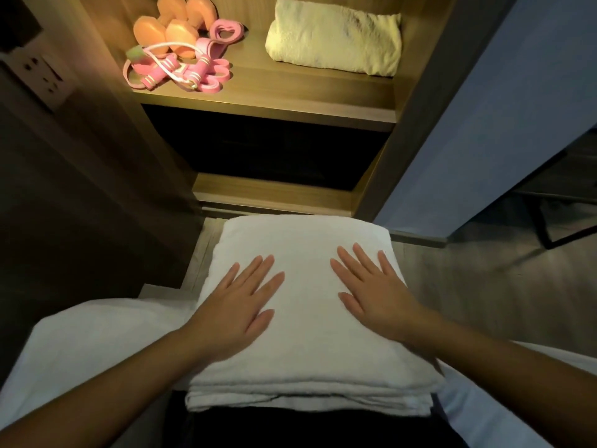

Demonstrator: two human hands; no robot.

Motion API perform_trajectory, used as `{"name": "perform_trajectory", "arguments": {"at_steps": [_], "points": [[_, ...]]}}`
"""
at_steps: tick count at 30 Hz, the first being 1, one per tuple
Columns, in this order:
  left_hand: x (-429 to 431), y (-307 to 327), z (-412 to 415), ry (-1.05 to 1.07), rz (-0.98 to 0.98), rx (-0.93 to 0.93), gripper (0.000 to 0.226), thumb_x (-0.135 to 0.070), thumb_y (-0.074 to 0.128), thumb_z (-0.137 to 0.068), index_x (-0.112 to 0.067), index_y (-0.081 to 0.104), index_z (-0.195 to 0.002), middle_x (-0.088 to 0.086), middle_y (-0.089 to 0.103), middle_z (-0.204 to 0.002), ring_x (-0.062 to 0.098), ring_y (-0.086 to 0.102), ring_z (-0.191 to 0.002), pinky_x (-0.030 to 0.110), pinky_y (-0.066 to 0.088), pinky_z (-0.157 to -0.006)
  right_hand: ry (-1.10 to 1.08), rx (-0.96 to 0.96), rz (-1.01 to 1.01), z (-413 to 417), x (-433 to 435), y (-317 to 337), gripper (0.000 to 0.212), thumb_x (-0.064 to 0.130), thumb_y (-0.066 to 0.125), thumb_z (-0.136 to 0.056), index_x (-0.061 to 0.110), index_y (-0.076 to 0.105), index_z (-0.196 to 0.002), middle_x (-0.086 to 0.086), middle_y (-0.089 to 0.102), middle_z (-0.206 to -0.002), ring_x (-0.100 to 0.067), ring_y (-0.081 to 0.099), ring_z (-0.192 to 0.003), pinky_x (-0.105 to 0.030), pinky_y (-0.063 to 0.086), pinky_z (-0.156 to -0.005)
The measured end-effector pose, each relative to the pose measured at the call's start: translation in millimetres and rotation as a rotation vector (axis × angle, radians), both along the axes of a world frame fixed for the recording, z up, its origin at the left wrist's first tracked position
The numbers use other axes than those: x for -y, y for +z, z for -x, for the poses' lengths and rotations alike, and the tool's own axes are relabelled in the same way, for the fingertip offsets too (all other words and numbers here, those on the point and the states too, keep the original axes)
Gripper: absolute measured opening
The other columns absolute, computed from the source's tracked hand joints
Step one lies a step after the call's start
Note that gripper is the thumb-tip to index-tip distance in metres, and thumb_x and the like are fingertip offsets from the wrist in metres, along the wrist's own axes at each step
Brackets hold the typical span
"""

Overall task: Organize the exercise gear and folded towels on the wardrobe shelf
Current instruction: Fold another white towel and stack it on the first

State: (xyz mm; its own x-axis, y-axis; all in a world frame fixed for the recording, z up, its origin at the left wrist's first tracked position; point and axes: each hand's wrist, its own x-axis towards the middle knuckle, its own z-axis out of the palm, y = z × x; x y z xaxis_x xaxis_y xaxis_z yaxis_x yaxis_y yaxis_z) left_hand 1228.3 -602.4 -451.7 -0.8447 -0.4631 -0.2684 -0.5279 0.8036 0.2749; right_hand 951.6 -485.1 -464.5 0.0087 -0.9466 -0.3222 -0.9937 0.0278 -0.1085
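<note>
A folded white towel [307, 360] lies on my lap in front of the wardrobe. My left hand [239, 302] and my right hand [371, 289] both rest flat on top of it, fingers straight and spread. On the lit wardrobe shelf [274, 98], a folded cream towel [336, 37] lies at the right. At the left of the shelf stand orange dumbbells [171, 27], with a pink skipping rope [168, 71] and a pink resistance band [223, 30] in a loose heap in front of them.
Below the shelf is a dark compartment [274, 150] over a lower wooden board [274, 192]. A blue wardrobe door [484, 108] stands open at the right. A wall socket [42, 76] is at the left. White bedding [84, 344] lies beside my lap.
</note>
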Motion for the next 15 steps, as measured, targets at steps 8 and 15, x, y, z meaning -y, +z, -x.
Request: {"name": "perform_trajectory", "arguments": {"at_steps": [8,15], "points": [[-37.5,26.2,-7.1,-0.129,0.011,-0.110,0.050,-0.041,0.029,-0.103,-0.028,0.037,-0.150,-0.006,0.032,-0.157,0.011,0.026,-0.146,0.035,0.011,-0.122,0.223,0.238,0.088,-41.6,-40.2,45.2,0.057,0.056,0.031,-0.099,0.022,0.049,-0.141,-0.001,0.052,-0.141,-0.019,0.048,-0.126,-0.034,0.031,-0.108],[-74.2,30.0,-38.4,-0.201,0.181,-0.145,0.064,-0.068,0.053,-0.083,-0.028,0.053,-0.133,-0.006,0.058,-0.130,0.013,0.057,-0.114,0.034,0.047,-0.095,0.319,0.131,-0.032,-52.8,-75.6,43.9,0.089,0.074,0.040,-0.087,0.034,0.000,-0.156,0.000,0.006,-0.164,-0.023,0.007,-0.150,-0.044,-0.005,-0.119]]}}
